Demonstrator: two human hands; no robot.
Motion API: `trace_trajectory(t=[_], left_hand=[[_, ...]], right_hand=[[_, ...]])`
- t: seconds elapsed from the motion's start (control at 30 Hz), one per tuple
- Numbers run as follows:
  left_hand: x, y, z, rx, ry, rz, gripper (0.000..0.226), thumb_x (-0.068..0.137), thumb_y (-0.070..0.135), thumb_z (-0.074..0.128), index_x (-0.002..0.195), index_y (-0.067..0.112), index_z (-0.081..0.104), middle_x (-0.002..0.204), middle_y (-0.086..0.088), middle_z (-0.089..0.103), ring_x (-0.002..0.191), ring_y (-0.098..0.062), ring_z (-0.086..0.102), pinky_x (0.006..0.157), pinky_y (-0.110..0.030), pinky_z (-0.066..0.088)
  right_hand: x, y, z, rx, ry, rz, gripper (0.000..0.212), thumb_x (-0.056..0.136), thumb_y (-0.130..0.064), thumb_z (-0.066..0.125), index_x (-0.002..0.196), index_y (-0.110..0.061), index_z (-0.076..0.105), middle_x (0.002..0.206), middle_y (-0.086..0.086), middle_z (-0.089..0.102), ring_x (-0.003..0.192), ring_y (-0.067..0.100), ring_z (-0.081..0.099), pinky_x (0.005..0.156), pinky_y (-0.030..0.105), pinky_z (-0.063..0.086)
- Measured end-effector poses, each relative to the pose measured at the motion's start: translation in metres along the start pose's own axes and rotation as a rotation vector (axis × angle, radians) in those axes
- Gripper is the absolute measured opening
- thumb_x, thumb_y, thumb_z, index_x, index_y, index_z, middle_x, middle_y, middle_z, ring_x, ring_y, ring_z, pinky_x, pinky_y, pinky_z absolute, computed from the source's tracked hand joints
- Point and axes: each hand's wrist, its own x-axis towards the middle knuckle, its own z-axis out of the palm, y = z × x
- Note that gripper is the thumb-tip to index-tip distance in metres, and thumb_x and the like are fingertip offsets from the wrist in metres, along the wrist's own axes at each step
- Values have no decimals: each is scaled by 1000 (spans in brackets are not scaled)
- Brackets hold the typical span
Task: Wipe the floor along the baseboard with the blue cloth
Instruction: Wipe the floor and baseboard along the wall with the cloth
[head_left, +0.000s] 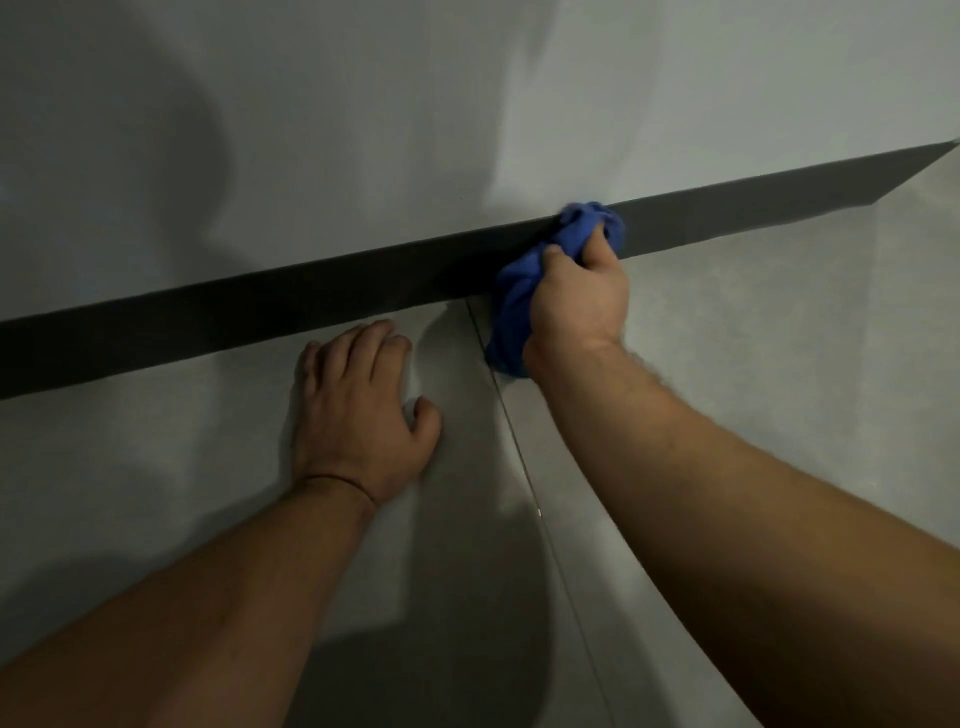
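A dark grey baseboard (291, 296) runs slantwise across the view, from low at the left to high at the right, under a pale wall. My right hand (579, 296) grips a bunched blue cloth (511, 306) and presses it against the baseboard's upper edge and face, while the cloth's lower end hangs down to the grey tiled floor (753, 338). My left hand (358, 410) lies flat on the floor just in front of the baseboard, fingers spread, holding nothing.
A thin tile joint (519, 452) runs from the baseboard toward me between my two arms. The baseboard ends at a wall corner (930, 161) at the far right. Shadows of my arms and body fall on the floor and wall.
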Motion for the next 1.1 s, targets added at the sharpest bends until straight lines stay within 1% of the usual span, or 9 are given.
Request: trace_trajectory(t=[0.13, 0.23, 0.33, 0.57, 0.63, 0.7, 0.9, 1.0, 1.1], left_hand=[[1, -1, 4, -4, 13, -13, 68, 78, 50, 54, 136, 15, 54, 144, -10, 53, 133, -33, 47, 118, -57, 29], [1, 0, 4, -39, 36, -24, 64, 81, 53, 52, 132, 15, 54, 136, -10, 57, 129, -33, 49, 117, -58, 30], [1, 0, 4, -13, 40, -5, 60, 78, 50, 55, 126, 14, 56, 132, -11, 58, 124, -35, 49, 114, -57, 34], [-1, 0, 1, -29, 31, 9, 66, 77, 45, 43, 133, 13, 56, 144, -11, 53, 131, -34, 48, 115, -60, 32], [-1, -1, 3, -28, 30, 10, 66, 77, 45, 43, 133, 13, 56, 145, -11, 53, 132, -34, 47, 116, -60, 31], [-1, -1, 3, -32, 34, 8, 67, 77, 45, 43, 133, 12, 57, 145, -12, 53, 132, -34, 47, 116, -60, 31], [1, 1, 2, -19, 19, -1, 69, 76, 46, 41, 134, 12, 57, 146, -12, 53, 133, -34, 47, 116, -60, 31], [0, 1, 2, -18, 8, -7, 70, 77, 47, 40, 135, 12, 56, 147, -12, 52, 135, -35, 47, 117, -61, 30], [-1, 1, 0, -26, 1, -16, 71, 77, 48, 39, 136, 13, 55, 149, -11, 50, 135, -34, 45, 118, -60, 28]], right_hand=[[-34, 7, 39, 22, -86, -12, 53, 95, 6, 56, 146, -2, 49, 142, 19, 57, 127, 27, 58, 110, 27, 42], [-56, 22, 42, -22, -219, -6, 53, 97, 2, 54, 149, -6, 48, 150, 17, 51, 137, 30, 50, 116, 42, 40], [-46, 35, 21, -137, -298, -50, 53, 98, -2, 53, 150, -14, 50, 145, 11, 58, 134, 26, 54, 114, 43, 44], [48, 9, -58, -112, 214, 5, 29, 104, -16, 48, 124, -8, 66, 108, 8, 68, 111, 29, 66, 102, 39, 52], [70, -4, -58, -332, 188, 133, 37, 101, -15, 50, 137, -12, 57, 122, 6, 60, 126, 29, 57, 103, 35, 46], [72, -4, -53, -1110, 39, 33, 49, 101, -28, 54, 148, -16, 41, 149, 7, 43, 142, 26, 38, 113, 36, 33], [61, 16, -28, -1237, -99, -102, 63, 88, -24, 70, 146, -11, 48, 156, 18, 40, 148, 35, 29, 125, 46, 20], [43, 32, -30, -1163, -122, -280, 40, 93, -18, 55, 131, -10, 58, 143, 18, 47, 134, 34, 43, 111, 43, 39], [19, 43, -22, -1162, -186, -403, 38, 92, -15, 51, 129, -9, 59, 139, 17, 47, 128, 33, 45, 105, 44, 43]])
